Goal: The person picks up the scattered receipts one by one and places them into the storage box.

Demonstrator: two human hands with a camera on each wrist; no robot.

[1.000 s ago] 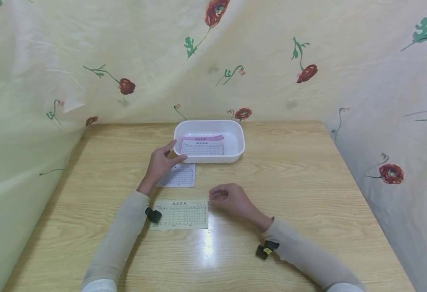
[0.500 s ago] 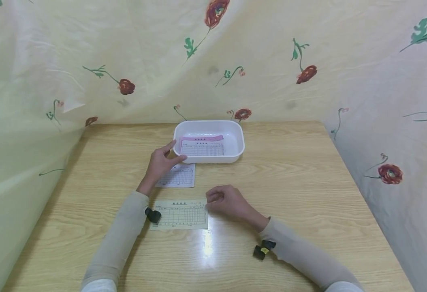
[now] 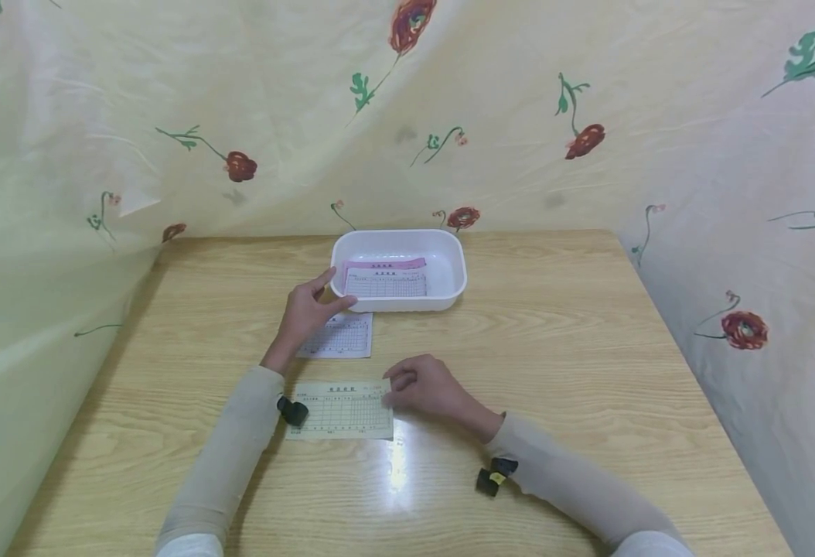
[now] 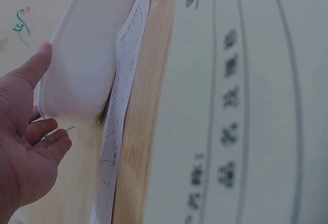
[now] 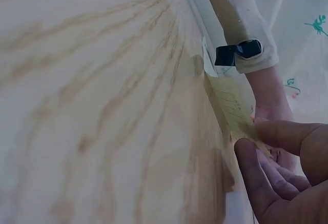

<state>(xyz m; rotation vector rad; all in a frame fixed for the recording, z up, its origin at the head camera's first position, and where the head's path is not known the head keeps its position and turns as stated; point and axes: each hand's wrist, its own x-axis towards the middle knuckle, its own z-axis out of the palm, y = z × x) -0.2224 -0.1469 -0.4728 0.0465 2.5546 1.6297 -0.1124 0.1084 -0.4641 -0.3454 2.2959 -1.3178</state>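
Observation:
My left hand (image 3: 306,311) grips the near left corner of a white plastic tray (image 3: 407,305), thumb and fingers at its rim. Inside the tray lie a pink printed form (image 3: 416,264) and a white printed form (image 3: 385,286) over it. Another white form (image 3: 345,337) is on the table just in front, partly covered by the left hand and tray. Closer to me is a pale yellow printed form (image 3: 341,411). My right hand (image 3: 423,384) pinches its right edge between thumb and fingers; the right wrist view shows that edge of the yellow form (image 5: 230,103) raised off the table.
The wood-grain table (image 3: 554,333) runs back to a flowered cloth (image 3: 296,100), which hangs behind and on both sides. My left forearm (image 3: 223,456) overlaps the left end of the yellow form in the head view.
My right hand has moved a little left onto the yellow form's right edge and now pinches it, lifting that edge slightly. The left hand and the tray stay in place.

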